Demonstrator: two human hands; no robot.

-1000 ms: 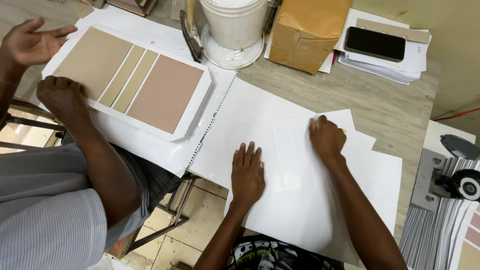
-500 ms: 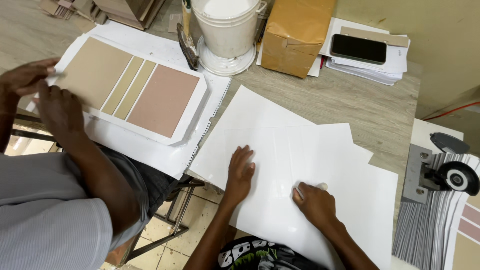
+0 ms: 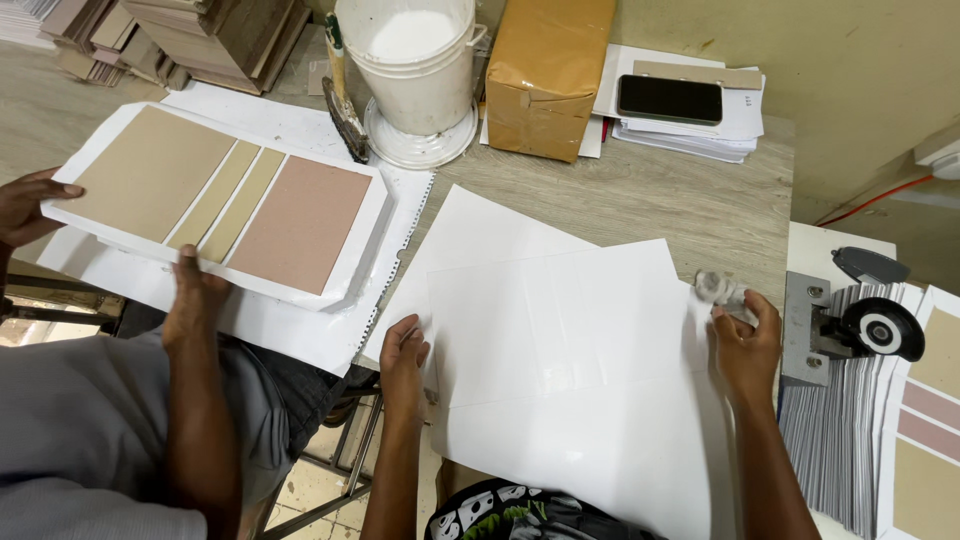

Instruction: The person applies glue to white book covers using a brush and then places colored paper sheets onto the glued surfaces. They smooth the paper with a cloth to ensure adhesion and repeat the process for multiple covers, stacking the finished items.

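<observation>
Nearest: left hand (image 3: 403,362) flat on near-left edge of white sheet (image 3: 560,380), fingers spread, pinning it, nothing gripped. Right hand (image 3: 745,345) at sheet's right edge, closed round small clear roller-like thing (image 3: 718,290); what it is exactly, can't tell. Sheet lying on top of more white sheets, near edge hanging over grey wooden table (image 3: 650,200).

Left of sheet: co-worker's hand (image 3: 195,295) and other hand (image 3: 25,205) clamped on white sample card (image 3: 215,200) w/ tan, beige, pink swatches, held over more paper w/ perforated edge.

Right of sheet: metal cutter w/ black wheel (image 3: 865,320), stack of striped cards (image 3: 835,420) below it.

Beyond sheet: white bucket (image 3: 415,65) full of white paste, on its lid; dirty brush (image 3: 345,115) leaning beside it. Brown-paper parcel (image 3: 545,75) just right of bucket. Further right, black phone (image 3: 670,98) on paper pile. Far left past bucket, stacked boards (image 3: 215,30).
</observation>
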